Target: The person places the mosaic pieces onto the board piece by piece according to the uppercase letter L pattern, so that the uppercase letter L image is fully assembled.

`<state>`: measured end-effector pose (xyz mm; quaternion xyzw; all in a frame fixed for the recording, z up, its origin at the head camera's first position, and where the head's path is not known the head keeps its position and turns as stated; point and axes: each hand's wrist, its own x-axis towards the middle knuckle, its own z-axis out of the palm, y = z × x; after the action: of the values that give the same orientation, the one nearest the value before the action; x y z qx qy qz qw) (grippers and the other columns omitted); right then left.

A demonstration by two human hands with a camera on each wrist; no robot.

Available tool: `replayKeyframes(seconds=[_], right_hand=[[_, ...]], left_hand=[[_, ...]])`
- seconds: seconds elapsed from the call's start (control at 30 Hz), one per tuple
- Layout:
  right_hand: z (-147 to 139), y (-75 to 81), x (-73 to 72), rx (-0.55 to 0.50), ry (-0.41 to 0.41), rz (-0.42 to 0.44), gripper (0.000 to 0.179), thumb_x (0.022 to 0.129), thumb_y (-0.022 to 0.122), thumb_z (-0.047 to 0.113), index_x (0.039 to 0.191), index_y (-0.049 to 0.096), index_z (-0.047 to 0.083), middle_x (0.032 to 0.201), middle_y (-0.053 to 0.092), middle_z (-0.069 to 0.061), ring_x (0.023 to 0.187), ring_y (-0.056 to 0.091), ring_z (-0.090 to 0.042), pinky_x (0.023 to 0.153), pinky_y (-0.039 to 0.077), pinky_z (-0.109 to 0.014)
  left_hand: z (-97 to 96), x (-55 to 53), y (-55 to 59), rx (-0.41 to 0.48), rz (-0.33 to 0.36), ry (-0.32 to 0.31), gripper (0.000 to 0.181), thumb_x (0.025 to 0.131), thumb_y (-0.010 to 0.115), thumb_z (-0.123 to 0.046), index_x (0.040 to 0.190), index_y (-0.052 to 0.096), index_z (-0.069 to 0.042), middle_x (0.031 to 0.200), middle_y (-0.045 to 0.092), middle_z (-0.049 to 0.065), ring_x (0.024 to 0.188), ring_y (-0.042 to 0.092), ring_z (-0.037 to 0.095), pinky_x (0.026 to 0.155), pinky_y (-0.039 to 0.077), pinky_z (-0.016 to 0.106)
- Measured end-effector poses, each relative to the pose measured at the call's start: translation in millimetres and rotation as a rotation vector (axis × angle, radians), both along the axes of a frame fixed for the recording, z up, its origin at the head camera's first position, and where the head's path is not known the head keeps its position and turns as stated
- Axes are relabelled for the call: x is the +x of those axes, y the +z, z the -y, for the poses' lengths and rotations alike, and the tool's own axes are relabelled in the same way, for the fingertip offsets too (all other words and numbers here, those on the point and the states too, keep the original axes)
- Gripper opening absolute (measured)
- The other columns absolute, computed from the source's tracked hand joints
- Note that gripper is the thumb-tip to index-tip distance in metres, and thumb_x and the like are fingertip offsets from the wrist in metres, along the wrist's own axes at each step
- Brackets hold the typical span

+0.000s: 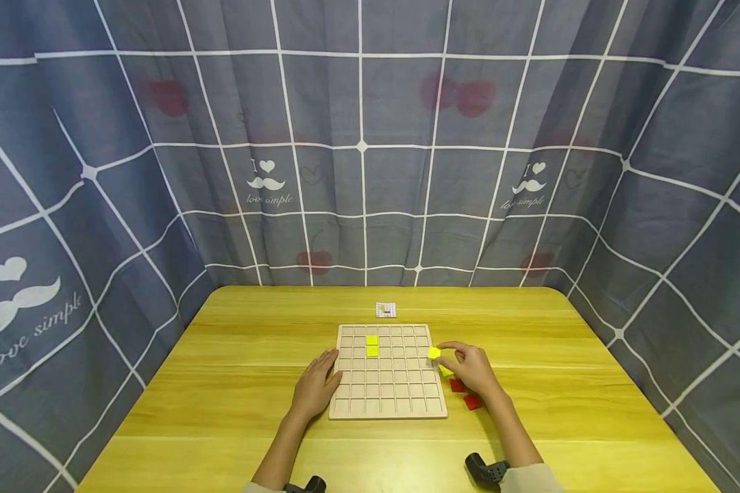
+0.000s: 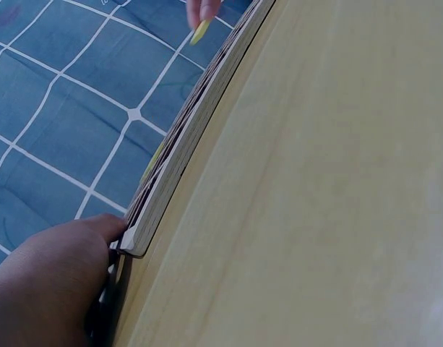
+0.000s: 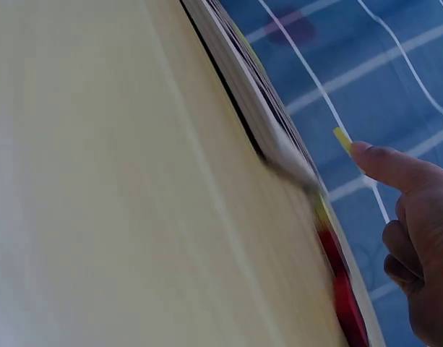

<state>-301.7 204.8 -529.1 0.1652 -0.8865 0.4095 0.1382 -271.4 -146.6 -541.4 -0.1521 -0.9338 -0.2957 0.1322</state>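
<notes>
A wooden grid board (image 1: 388, 394) lies flat on the table, with two yellow square tiles (image 1: 372, 346) one above the other in its upper left part. My left hand (image 1: 314, 387) rests at the board's left edge, fingers extended; the left wrist view shows the thumb against the board's corner. Between thumb and fingertips, my right hand (image 1: 472, 370) pinches a yellow tile (image 1: 434, 352) over the board's right edge. That tile (image 3: 342, 139) is held above the board in the right wrist view. Another yellow tile (image 1: 445, 371), partly covered, lies beneath the right hand.
Two red tiles (image 1: 471, 402) lie right of the board, near the right forearm. Behind the board is a small white card (image 1: 385, 310) printed with a grid and coloured squares. A blue-grey checked curtain (image 1: 321, 171) surrounds the far side of the yellow wooden table (image 1: 253, 329).
</notes>
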Motion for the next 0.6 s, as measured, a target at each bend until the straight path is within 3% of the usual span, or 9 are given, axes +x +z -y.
replayKeyframes(seconds=[0.3, 0.6], right_hand=[[66.7, -3.4, -1.5, -0.014, 0.192, 0.011, 0.028, 0.080, 0.072, 0.029, 0.104, 0.070, 0.014, 0.046, 0.025, 0.012, 0.040, 0.015, -0.001, 0.036, 0.020, -0.017], [106.9, -6.3, -14.7, 0.070, 0.197, 0.029, 0.028, 0.080, 0.072, 0.033, 0.103, 0.070, 0.017, 0.046, 0.026, 0.012, 0.041, 0.016, -0.002, 0.038, 0.020, -0.016]], left_hand=[[0.4, 0.4, -1.4, -0.012, 0.003, 0.005, 0.050, 0.092, 0.056, -0.023, 0.135, 0.045, 0.001, 0.138, 0.045, 0.013, 0.129, 0.036, 0.030, 0.110, 0.026, 0.044], [-0.6, 0.0, -0.4, 0.007, 0.001, 0.001, 0.050, 0.092, 0.056, -0.022, 0.135, 0.045, 0.001, 0.138, 0.045, 0.014, 0.129, 0.036, 0.031, 0.110, 0.025, 0.045]])
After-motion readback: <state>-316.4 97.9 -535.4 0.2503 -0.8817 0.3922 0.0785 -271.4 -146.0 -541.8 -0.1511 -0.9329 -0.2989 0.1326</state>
